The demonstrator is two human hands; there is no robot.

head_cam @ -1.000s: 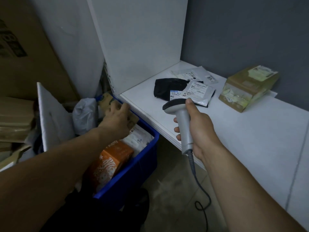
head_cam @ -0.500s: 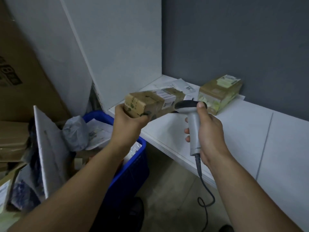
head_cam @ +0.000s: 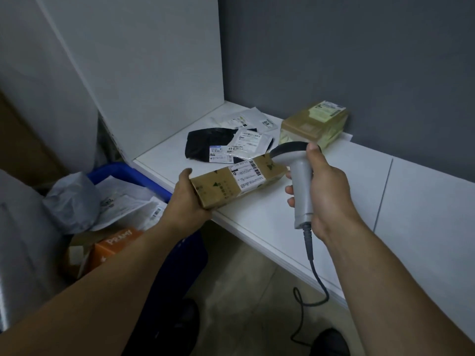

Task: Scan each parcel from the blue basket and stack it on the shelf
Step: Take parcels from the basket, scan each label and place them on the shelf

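**Q:** Where is the parcel being scanned?

**A:** At the centre of the frame. A long brown cardboard parcel (head_cam: 226,186) lies level over the front edge of the white shelf (head_cam: 385,201), with its white barcode label facing up. I cannot tell whether it touches the shelf.

**Q:** Who holds it?

**A:** The left hand (head_cam: 185,201) grips the parcel's near-left end. The thumb shows at the far side, and the other fingers are hidden under the box.

**Q:** And the other hand?

**A:** The right hand (head_cam: 326,191), at centre right, is clenched round the grey handle of a barcode scanner (head_cam: 299,183), thumb up by its head. The dark head sits at the parcel's right end and faces left. The cable (head_cam: 316,276) hangs toward the bottom of the frame.

**Q:** What surrounds them?

**A:** Just above the parcel, a black bag (head_cam: 203,145) lies on the shelf with a white mailer (head_cam: 250,142) partly over it. At upper right a taped box (head_cam: 313,124) stands against the grey wall. At the left edge, the blue basket (head_cam: 123,170) holds a grey bag (head_cam: 72,201), white mailers and an orange box (head_cam: 115,245).
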